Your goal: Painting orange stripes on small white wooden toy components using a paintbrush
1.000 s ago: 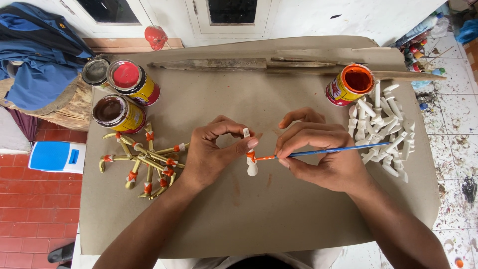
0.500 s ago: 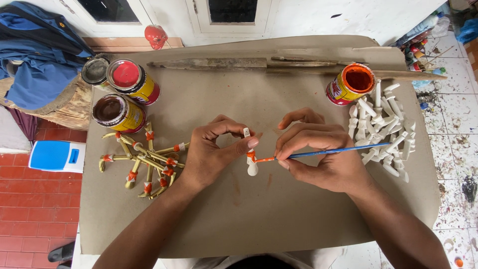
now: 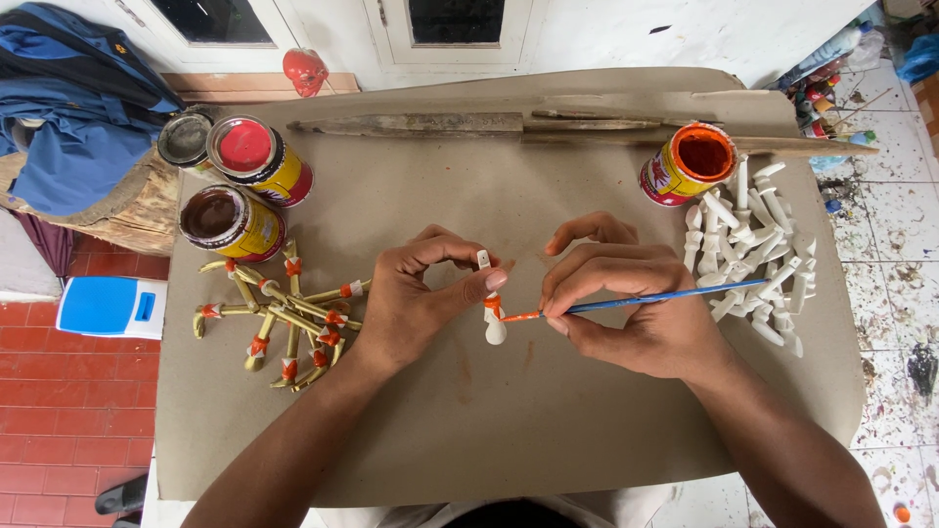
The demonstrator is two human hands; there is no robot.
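White peg (image 3: 494,315) against brush (image 3: 646,299) tip

Bare cardboard (image 3: 548,430) near; tins (image 3: 235,186), pegs (image 3: 758,244) flank (sides crowded).

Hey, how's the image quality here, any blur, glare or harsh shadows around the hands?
Head view: soft even light, only faint shadows under the left hand and right hand; brush and white peg sharp; slight sheen on the red paint can; edges bend slightly from the wide lens.
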